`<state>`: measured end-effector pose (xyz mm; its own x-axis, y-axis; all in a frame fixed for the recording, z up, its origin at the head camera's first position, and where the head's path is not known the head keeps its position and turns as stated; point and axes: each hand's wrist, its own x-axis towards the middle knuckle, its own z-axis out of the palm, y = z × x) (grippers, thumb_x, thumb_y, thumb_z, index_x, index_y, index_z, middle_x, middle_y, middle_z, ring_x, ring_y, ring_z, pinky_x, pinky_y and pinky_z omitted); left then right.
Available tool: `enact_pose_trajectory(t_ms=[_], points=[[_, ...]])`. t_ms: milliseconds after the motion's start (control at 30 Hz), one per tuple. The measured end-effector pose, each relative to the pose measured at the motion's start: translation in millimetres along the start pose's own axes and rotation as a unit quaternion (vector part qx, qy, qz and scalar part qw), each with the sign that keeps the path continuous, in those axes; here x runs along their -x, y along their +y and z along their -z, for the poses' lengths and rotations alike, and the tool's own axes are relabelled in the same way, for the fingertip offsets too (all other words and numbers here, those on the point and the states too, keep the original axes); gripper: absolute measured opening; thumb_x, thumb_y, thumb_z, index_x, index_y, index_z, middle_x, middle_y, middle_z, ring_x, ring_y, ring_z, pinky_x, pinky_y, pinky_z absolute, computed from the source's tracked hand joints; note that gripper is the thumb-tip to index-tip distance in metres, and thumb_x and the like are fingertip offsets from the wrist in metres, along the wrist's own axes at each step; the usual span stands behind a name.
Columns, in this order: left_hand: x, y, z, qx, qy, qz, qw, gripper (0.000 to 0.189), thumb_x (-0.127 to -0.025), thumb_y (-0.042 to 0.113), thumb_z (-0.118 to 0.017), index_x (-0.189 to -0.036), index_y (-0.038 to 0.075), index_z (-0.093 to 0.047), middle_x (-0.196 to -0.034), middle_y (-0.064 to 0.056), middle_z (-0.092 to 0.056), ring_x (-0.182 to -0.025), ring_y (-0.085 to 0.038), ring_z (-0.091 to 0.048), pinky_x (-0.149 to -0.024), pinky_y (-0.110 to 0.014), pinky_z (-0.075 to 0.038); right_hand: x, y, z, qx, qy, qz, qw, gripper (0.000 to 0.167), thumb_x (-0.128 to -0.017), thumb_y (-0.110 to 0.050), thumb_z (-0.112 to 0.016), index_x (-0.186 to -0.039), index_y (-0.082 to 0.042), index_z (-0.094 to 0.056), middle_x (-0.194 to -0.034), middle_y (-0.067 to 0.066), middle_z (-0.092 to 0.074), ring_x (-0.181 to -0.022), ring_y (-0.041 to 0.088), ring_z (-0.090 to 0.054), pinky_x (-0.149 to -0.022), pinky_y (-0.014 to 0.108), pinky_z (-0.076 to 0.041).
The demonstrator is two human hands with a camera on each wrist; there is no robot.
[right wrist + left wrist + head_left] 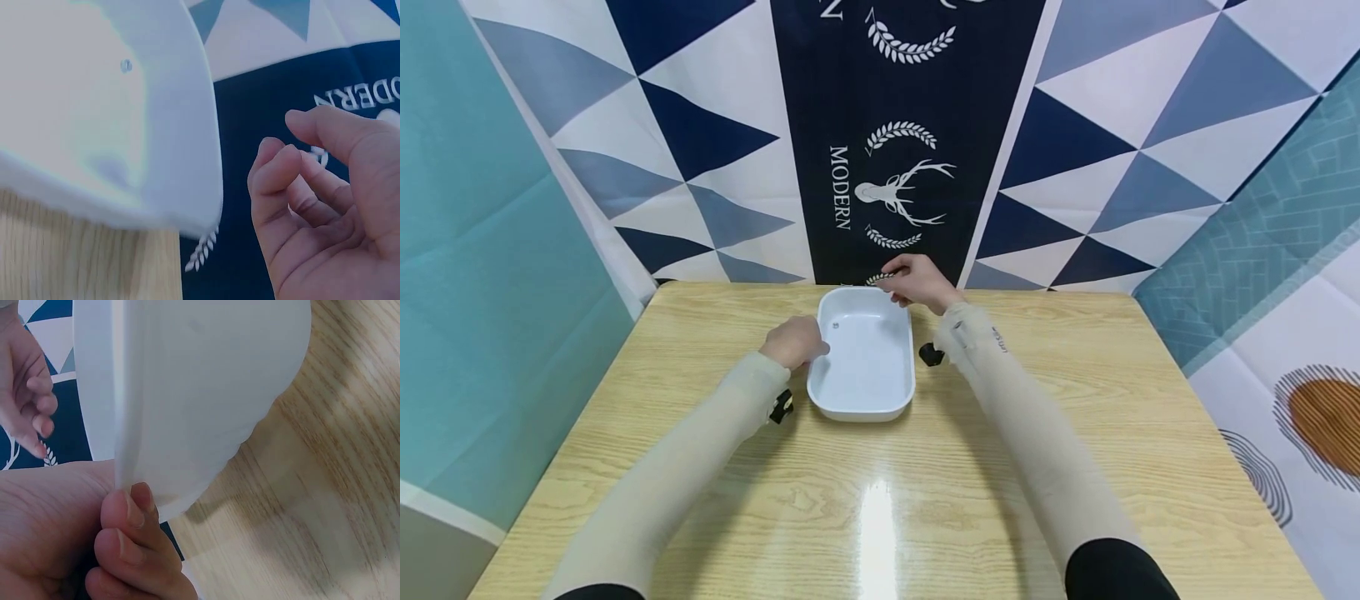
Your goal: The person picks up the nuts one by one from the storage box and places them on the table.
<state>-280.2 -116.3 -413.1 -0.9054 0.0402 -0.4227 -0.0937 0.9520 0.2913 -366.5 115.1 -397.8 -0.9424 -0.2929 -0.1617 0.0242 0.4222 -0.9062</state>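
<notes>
A white rectangular basin [863,358] with rounded corners sits at the middle of the far half of the table. My left hand [796,340] grips its left rim, thumb inside the wall and fingers curled under the outside; the left wrist view shows these fingers [128,547] at the rim. Inside, towards the far left, lies a small shiny grey bit [126,65], too small to name. My right hand [917,283] hovers by the far right corner of the basin. In the right wrist view its fingers are loosely bent, thumb apart from them, with nothing held.
The wooden table [760,517] reaches back to a patterned cloth [715,142] with triangles and a dark deer-print band. A teal cloth [497,250] hangs along the left side, and another patterned cloth [1277,375] along the right.
</notes>
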Motion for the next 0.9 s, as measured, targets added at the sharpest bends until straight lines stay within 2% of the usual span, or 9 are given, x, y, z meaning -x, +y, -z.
enact_pose_trajectory(t_ms=[133, 333, 467, 667, 767, 900], points=[[-0.4, -0.8, 0.5, 0.004, 0.000, 0.002, 1.0000, 0.024, -0.099, 0.024, -0.062, -0.104, 0.001, -0.067, -0.062, -0.003, -0.055, -0.050, -0.014, -0.050, -0.050, -0.027, -0.041, -2.1, -7.6, -15.5, 0.022, -0.023, -0.013, 0.9994, 0.038, -0.093, -0.021, -0.075, -0.127, -0.006, -0.064, -0.115, 0.019, -0.072, -0.078, 0.021, -0.067, -0.063, 0.027, -0.056], [-3.2, -2.2, -0.5, 0.004, 0.001, -0.001, 1.0000, 0.024, -0.099, 0.024, -0.062, -0.107, 0.002, -0.067, -0.064, -0.003, -0.057, -0.052, -0.013, -0.051, -0.052, -0.027, -0.041, -7.2, -10.8, -38.8, 0.039, -0.057, -0.032, 0.9971, 0.033, -0.092, -0.024, -0.077, -0.121, -0.010, -0.067, -0.106, 0.009, -0.075, -0.079, 0.020, -0.068, -0.060, 0.027, -0.055], [-7.3, -2.8, -2.2, -0.001, -0.001, -0.001, 1.0000, 0.025, -0.099, 0.025, -0.063, -0.109, 0.002, -0.067, -0.063, -0.003, -0.057, -0.051, -0.013, -0.051, -0.052, -0.027, -0.042, -7.7, -11.8, -53.9, 0.052, -0.068, -0.035, 0.9957, 0.030, -0.094, -0.023, -0.074, -0.119, -0.009, -0.066, -0.103, 0.010, -0.073, -0.075, 0.018, -0.066, -0.059, 0.026, -0.053], [-8.0, -2.5, -4.0, -0.004, -0.007, 0.000, 1.0000, 0.027, -0.100, 0.026, -0.062, -0.111, 0.002, -0.068, -0.061, -0.002, -0.057, -0.050, -0.013, -0.051, -0.052, -0.028, -0.042, -7.1, -10.6, -71.3, 0.131, -0.083, -0.036, 0.9873, 0.029, -0.097, -0.023, -0.070, -0.119, -0.006, -0.066, -0.113, 0.018, -0.073, -0.076, 0.018, -0.064, -0.061, 0.024, -0.052], [-6.7, -2.9, -3.7, -0.005, -0.004, -0.002, 1.0000, 0.027, -0.100, 0.026, -0.062, -0.111, 0.002, -0.068, -0.060, -0.002, -0.057, -0.050, -0.013, -0.052, -0.052, -0.028, -0.042, -11.3, -7.2, -78.5, 0.151, -0.078, -0.035, 0.9848, 0.026, -0.096, -0.021, -0.071, -0.116, -0.004, -0.068, -0.109, 0.019, -0.072, -0.075, 0.019, -0.063, -0.060, 0.023, -0.051], [-5.8, -3.9, -2.0, -0.009, 0.003, -0.003, 1.0000, 0.025, -0.099, 0.026, -0.062, -0.107, 0.003, -0.068, -0.058, -0.002, -0.057, -0.050, -0.013, -0.052, -0.052, -0.029, -0.043, -18.0, -1.0, -87.1, 0.178, -0.064, -0.032, 0.9815, 0.021, -0.094, -0.016, -0.072, -0.109, -0.002, -0.070, -0.095, 0.015, -0.071, -0.068, 0.017, -0.059, -0.058, 0.022, -0.049]])
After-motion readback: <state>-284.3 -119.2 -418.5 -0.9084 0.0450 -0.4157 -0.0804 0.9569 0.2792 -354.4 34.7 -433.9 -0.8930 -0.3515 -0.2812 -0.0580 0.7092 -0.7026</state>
